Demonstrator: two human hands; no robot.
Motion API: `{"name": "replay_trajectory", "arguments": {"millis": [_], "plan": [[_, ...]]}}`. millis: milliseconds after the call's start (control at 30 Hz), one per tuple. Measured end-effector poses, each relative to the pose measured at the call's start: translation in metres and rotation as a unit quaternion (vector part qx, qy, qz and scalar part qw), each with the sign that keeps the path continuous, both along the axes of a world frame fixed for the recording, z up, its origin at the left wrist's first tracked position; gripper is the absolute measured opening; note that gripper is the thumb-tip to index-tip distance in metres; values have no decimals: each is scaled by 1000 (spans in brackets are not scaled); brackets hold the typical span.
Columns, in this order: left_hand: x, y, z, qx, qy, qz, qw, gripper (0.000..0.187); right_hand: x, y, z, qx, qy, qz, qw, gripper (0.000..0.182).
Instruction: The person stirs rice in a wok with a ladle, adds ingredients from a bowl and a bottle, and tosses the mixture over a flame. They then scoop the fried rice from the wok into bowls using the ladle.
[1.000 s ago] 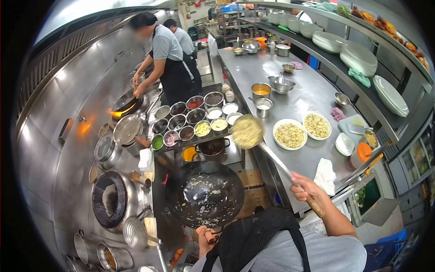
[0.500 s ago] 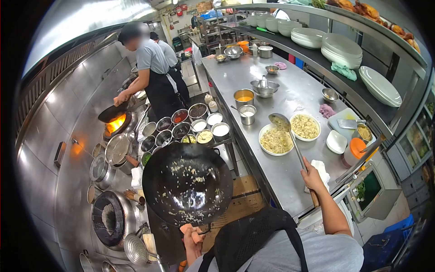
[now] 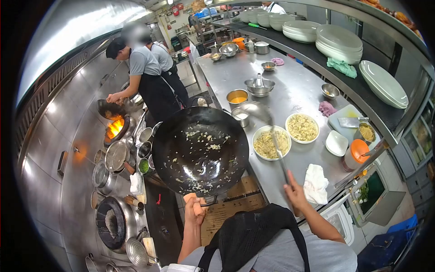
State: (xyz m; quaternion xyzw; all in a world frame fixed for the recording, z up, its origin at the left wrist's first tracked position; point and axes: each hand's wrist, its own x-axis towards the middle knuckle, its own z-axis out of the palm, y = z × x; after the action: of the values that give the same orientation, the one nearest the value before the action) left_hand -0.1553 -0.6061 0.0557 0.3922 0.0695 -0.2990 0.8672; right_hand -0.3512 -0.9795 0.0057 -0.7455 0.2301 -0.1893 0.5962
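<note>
My left hand (image 3: pixel 195 214) grips the rear handle of a black wok (image 3: pixel 195 149), with a folded orange cloth (image 3: pixel 196 204) between palm and metal. White and yellowish bits of food cling to the wok's inside. In my right hand (image 3: pixel 295 194) is the long handle of a ladle (image 3: pixel 254 110), smeared by motion, its head near the wok's right rim. Under the ladle's handle stands a white bowl (image 3: pixel 257 154) heaped with what looks like fried rice. A second white bowl (image 3: pixel 302 139) of the same food stands beside it.
The steel table (image 3: pixel 217 75) also bears an orange-liquid pot (image 3: pixel 236 103), a white cloth (image 3: pixel 316 183) and a cleaver (image 3: pixel 349 122). A co-worker (image 3: pixel 147 68) handles a wok (image 3: pixel 108 108) over a flaming burner (image 3: pixel 118 127). Another burner (image 3: pixel 111 222) lies lower left.
The wok has moved up and right, closer to the table and over the sauce containers. The ladle's head has swung left from above the nearer rice bowl towards the wok.
</note>
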Motion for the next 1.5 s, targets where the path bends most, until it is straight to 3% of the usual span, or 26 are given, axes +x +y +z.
{"name": "replay_trajectory", "arguments": {"millis": [33,100,133,167,200,267,433,500,600,667,700,767,800,867,1000,1100,1133,1200,1267,1367,1433,1500], "plan": [[-13,-39,45,43,12,54,998,15,7,5,-5,-65,-26,58,996,61],[-2,-53,33,35,37,17,999,14,7,3,-7,-126,-49,106,985,62],[9,-60,22,23,59,-9,998,13,12,-4,0,-130,25,161,978,62],[20,-59,-13,22,7,-16,1000,15,21,-9,5,-135,94,222,961,62],[22,-67,-2,48,-6,-12,999,14,27,-14,4,-133,83,232,960,62],[22,-78,14,110,-29,-5,994,14,40,-21,0,-183,-24,147,972,63],[28,-106,18,165,-95,-67,979,15,103,-28,23,-152,-40,73,985,65],[31,-117,20,159,-111,-81,978,17,126,-21,4,-166,-165,56,971,64],[40,-136,29,159,-82,-66,982,13,80,-12,3,-142,-41,172,974,68],[52,-137,25,139,-77,-76,984,13,24,-38,-11,-222,4,240,945,71],[59,-139,27,117,-73,-85,987,14,-3,-58,-30,-301,-12,223,927,75],[58,-141,35,112,-61,-94,987,12,-50,-104,-37,-320,110,220,915,76],[59,-142,34,121,-66,-83,987,11,-53,-110,-26,-318,109,217,917,76],[62,-151,31,139,-66,-58,986,13,-46,-130,1,-472,227,125,842,75],[65,-159,22,109,-77,-90,987,15,32,-103,11,-346,50,61,935,72],[61,-167,28,70,-96,-109,987,14,57,-79,21,-276,58,81,956,73],[54,-177,39,81,-73,-71,992,13,49,-82,13,-270,53,76,958,73],[60,-176,41,92,-74,-79,990,12,9,-108,-11,-301,80,173,934,74],[73,-168,29,83,-108,-107,985,14,-40,-147,-12,-380,151,203,890,74],[72,-171,35,129,-113,-59,983,14,-55,-169,11,-431,247,150,855,73],[72,-172,31,121,-116,-70,983,15,-26,-159,22,-449,209,53,867,71],[70,-173,24,78,-106,-63,989,14,21,-140,15,-391,177,26,903,69]]}}
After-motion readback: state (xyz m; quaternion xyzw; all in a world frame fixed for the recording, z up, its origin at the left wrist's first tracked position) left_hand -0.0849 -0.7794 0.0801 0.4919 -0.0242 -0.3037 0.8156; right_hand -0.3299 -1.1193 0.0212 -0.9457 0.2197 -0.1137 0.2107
